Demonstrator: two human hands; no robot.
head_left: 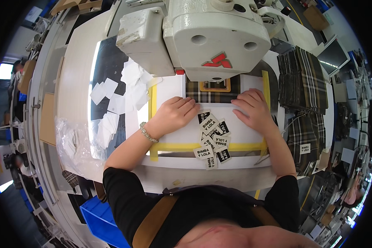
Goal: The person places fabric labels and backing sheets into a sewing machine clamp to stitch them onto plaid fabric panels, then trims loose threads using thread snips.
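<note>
A piece of brown plaid cloth [192, 96] lies in a white template under the sewing machine head [221, 41]. An orange-tan presser frame [216, 86] sits over the cloth. On the cloth's left edge and the template rest the fingertips of my left hand [174, 115], laid down and holding nothing. My right hand [253, 110] lies at the cloth's right edge, fingers stretched and thumb apart. Between my forearms is a loose pile of small black and cream labels [211, 139] on the white board [173, 138].
Yellow tape [173, 147] borders the board. White paper pieces [134, 84] lie scattered at the left, beside a clear plastic bag [68, 144]. A stack of folded plaid pieces [301, 78] stands at the right; another plaid piece with a label [304, 148] lies nearer. A blue crate [103, 221] sits below, left.
</note>
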